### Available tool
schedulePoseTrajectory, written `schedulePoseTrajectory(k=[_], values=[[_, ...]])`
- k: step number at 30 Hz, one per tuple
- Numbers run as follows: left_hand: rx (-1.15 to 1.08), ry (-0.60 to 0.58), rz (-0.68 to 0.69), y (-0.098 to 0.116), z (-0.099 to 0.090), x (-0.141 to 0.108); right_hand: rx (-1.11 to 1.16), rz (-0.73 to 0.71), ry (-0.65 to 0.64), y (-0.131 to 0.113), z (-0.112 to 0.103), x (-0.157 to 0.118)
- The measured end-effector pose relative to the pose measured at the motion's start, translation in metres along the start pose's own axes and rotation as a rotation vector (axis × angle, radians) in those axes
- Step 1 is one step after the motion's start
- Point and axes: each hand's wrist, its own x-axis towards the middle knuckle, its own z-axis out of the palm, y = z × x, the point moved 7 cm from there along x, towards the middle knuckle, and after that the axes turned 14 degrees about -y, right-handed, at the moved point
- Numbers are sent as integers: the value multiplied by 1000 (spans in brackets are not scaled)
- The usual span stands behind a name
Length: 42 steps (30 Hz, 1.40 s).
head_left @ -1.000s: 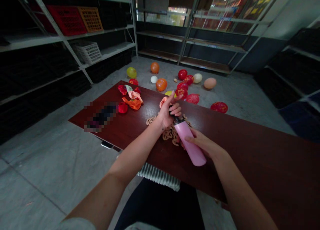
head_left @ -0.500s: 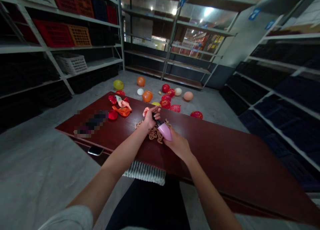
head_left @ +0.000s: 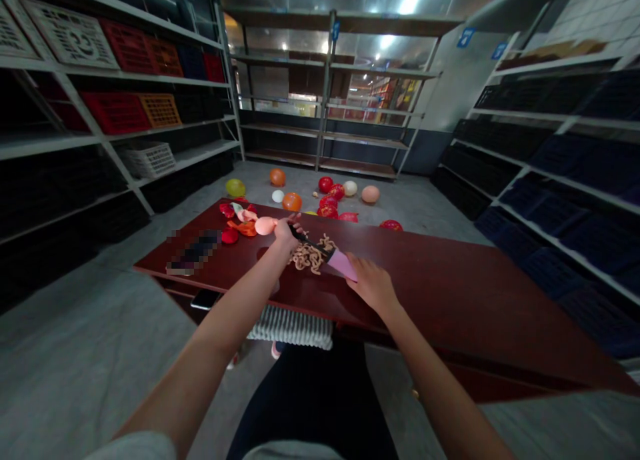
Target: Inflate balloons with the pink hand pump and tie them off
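A small peach balloon [head_left: 265, 226], partly filled, sticks out on the far side of my left hand [head_left: 287, 236]. That hand is closed around the balloon's neck and the black end of a hand balloon pump [head_left: 341, 265]; the join itself is hidden by my fingers. My right hand [head_left: 373, 285] grips the pump's pink body, and a length of black shaft shows between the two hands. Beneath the pump, a heap of tan, curly uninflated long balloons or bands [head_left: 306, 257] lies on the dark red table [head_left: 450, 293]; their exact kind is unclear.
Limp red, orange and pink balloons [head_left: 243, 228] lie at the table's left, near a blurred-out item [head_left: 195, 252]. A phone [head_left: 205, 299] rests on a ledge below. Several inflated balloons [head_left: 327, 201] are on the floor beyond. Shelves with crates [head_left: 115, 111] stand around.
The peach balloon has swelled from limp to a small round shape. My hands have moved apart, and more of the pump's black shaft shows. The head view has tilted up slightly.
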Motion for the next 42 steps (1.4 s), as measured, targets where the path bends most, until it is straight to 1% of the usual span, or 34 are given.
schedulePoseTrajectory(k=[5,9,12,16,19,21,23,26,28,31,35,38,42], values=[[37,118,160,32,0,-28,-61,-53,48,4,4,-1],[71,158,223,53,7,-43,-55,-92,63,9,7,5],[102,146,259,65,15,-52,-19,-122,74,10,6,10],[130,101,341,80,27,-60,61,-163,75,8,4,20],[137,68,379,87,38,-63,118,-154,67,9,6,27],[157,51,395,89,48,-65,168,-145,90,11,7,29],[190,17,421,88,61,-68,234,-111,137,16,8,29],[256,-47,469,81,86,-72,342,44,206,33,10,28],[298,-61,485,75,100,-72,384,131,229,42,11,28],[329,-58,510,69,114,-67,413,161,241,47,11,30],[371,-82,527,60,124,-51,456,193,246,52,11,33],[406,-111,517,43,133,-41,513,201,253,56,12,33],[438,-157,477,12,154,-33,591,235,245,61,14,34]])
